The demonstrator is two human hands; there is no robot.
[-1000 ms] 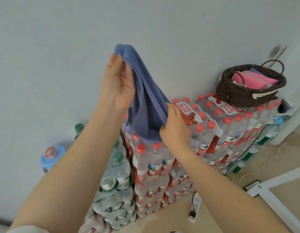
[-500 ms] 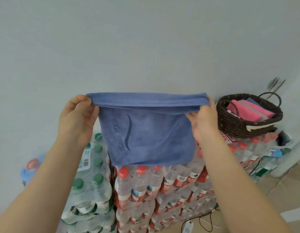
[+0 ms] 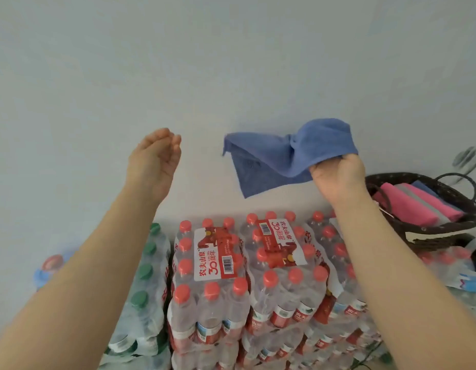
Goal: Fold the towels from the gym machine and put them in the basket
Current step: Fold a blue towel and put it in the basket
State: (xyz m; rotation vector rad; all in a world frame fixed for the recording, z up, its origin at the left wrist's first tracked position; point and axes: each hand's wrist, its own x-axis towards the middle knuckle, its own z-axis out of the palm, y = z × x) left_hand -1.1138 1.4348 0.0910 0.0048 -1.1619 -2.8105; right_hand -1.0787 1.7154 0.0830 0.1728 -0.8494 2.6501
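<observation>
Several shrink-wrapped packs of red-capped bottles (image 3: 247, 276) fill the lower centre of the frame. Above them, the right hand (image 3: 338, 174) clamps its grip on the blue towel (image 3: 282, 153), held mid-air at centre right. The left hand (image 3: 154, 156), fingers loosely curled, holds nothing. The wicker basket (image 3: 442, 225) with folded towels (image 3: 415, 204) sits at right.

**Soft, even light; blur at the edges**

The scene is bright and evenly lit, with no glare. The pale wall (image 3: 231, 62) shades slightly darker toward the corners. Shadows are faint. The wide lens bends the picture outward, stretching both forearms at the lower edge. The blue towel (image 3: 279, 158) and the basket (image 3: 442, 231) look smeared by motion; the red-capped bottles (image 3: 231, 276) at centre stay fairly sharp.
</observation>
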